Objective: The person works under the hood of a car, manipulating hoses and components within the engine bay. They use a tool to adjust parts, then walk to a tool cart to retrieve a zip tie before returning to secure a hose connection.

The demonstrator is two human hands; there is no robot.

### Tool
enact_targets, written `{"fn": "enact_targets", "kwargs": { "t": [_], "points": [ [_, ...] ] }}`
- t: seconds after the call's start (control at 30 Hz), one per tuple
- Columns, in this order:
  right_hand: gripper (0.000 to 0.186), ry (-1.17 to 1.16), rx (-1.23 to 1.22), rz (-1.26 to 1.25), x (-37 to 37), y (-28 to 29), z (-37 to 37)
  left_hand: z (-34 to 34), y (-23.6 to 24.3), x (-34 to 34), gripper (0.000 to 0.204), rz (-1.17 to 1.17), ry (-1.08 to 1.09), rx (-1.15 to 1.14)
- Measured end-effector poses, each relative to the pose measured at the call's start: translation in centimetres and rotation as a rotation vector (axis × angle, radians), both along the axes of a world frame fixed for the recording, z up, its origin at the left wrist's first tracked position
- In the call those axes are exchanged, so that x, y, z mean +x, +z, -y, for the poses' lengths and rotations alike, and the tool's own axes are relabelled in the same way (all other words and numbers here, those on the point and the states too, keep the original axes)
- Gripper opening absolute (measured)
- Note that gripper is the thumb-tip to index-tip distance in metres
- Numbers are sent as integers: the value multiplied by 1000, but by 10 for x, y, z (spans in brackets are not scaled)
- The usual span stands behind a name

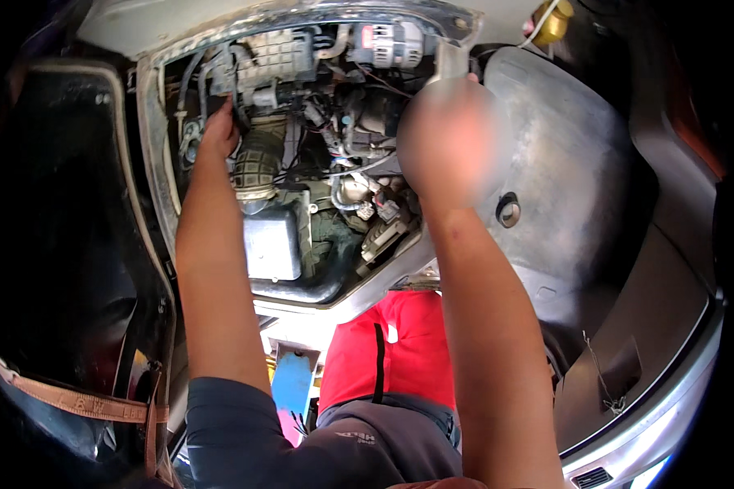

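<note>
1. While red fabric (416,334) shows nearest, the engine compartment (156,122) opens beyond it, its metal rim framing the engine (375,118).
2. An air-filter box (272,244) sits near left, a ribbed intake hose (258,159) just beyond.
3. The right hand (453,134) is blurred at the compartment's right edge; I cannot tell its fingers' state.
4. The left hand (220,129) reaches in beside the intake hose; whether its fingers pinch anything, I cannot tell.
5. Farthest stands an alternator (391,45).

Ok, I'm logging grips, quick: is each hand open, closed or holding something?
Left hand: beside the dark, ribbed, curved hose; grip cannot be told.
Right hand: blurred; cannot tell.
</note>
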State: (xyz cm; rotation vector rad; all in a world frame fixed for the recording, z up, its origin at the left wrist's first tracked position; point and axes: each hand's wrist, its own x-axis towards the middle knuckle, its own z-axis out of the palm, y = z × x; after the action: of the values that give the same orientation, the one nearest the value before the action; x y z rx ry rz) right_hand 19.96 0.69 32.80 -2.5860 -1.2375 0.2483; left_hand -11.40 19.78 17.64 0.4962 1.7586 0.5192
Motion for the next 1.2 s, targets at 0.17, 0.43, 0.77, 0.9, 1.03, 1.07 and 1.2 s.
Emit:
{"fn": "enact_targets", "kwargs": {
  "t": [0.17,0.43,0.77,0.9,1.03,1.07,1.2],
  "points": [
    [71,-36,78,30,0,-20,5,-15,-31,-18,58,-275,-176,-12],
    [68,-167,-54,-3,-5,-21,1,-15,-53,-51,48,42,-108,10],
    [66,-164,-48,32,-8,-25,2,-6,-45,-42,41,-115,-183,79],
    [66,-159,-36,69,-8,-26,3,-6,-43,-34,48,-157,-155,54],
    [66,-165,-30,103,-7,-30,3,-3,-37,-30,53,-182,-223,40],
    [66,-165,-26,100,-7,-30,3,-2,-35,-29,51,-179,-220,54],
    [65,-166,-6,108,-8,-31,4,4,-33,-22,40,-147,-171,141]
  ]
}}
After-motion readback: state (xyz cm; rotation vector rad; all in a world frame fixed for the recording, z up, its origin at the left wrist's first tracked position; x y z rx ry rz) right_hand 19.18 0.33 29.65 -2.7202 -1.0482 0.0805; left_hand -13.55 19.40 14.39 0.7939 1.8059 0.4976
